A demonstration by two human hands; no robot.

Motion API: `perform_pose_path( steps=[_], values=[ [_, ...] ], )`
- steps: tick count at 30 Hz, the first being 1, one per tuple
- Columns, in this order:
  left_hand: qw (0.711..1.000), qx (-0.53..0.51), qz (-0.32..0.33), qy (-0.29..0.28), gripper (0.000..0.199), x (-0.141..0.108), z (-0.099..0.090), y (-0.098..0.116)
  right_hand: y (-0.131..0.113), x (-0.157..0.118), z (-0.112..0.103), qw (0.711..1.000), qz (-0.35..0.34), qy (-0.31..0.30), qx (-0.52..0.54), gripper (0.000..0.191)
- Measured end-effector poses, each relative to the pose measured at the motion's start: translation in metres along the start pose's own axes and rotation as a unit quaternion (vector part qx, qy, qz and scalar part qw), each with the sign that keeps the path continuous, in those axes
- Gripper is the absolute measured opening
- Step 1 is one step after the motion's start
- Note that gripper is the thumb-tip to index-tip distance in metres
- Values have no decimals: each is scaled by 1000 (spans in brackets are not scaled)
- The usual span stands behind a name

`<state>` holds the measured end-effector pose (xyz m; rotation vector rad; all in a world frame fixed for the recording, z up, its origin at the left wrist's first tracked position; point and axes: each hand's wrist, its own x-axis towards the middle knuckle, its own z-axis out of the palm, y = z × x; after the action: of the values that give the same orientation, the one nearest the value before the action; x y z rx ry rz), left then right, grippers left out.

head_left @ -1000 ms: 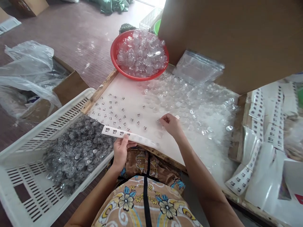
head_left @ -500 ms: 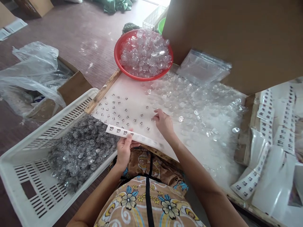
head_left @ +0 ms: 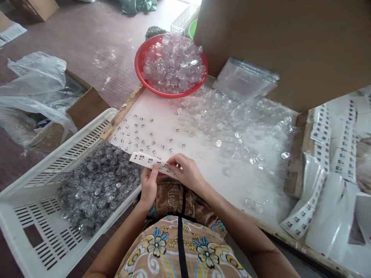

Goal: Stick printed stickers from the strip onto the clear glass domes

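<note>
A white strip printed with small dark figures [head_left: 142, 157] is pinched in my left hand [head_left: 149, 184], at the near edge of the white board [head_left: 199, 154]. My right hand [head_left: 187, 172] closes its fingertips at the strip's right part; whether they grip the strip or one sticker on it is too small to tell. Beyond the strip, clear discs with the same dark figures [head_left: 151, 134] lie spread on the board. Plain clear discs [head_left: 218, 143] cover its middle and right side.
A red basin [head_left: 171, 94] heaped with clear discs stands at the board's far edge. At left is a white crate [head_left: 108, 116] of printed discs [head_left: 98, 189]. Clear bags [head_left: 246, 77] lie by a cardboard sheet [head_left: 284, 46]. Bundled printed strips [head_left: 304, 216] are at right.
My right hand has come from over the board, down and left, to the strip. My left hand still holds the strip. The whole view has shifted slightly.
</note>
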<state>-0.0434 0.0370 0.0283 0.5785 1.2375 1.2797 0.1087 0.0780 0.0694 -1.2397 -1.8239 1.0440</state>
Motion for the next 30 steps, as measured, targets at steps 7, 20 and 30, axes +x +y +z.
perform_pose_path(
  steps=[7, 20, 30],
  values=[
    [1000, 14, -12, -2, 40, -2, 6, -1, 1, -9, -3, 1000, -6, 28, -8, 9],
    [999, -16, -34, 11, 39, 4, 5, -1, 46, -4, -60, 959, 188, 165, 134, 23],
    [999, -17, -32, -8, 36, 7, 5, -1, 75, -11, -64, 956, 259, 118, -70, 13]
  ],
)
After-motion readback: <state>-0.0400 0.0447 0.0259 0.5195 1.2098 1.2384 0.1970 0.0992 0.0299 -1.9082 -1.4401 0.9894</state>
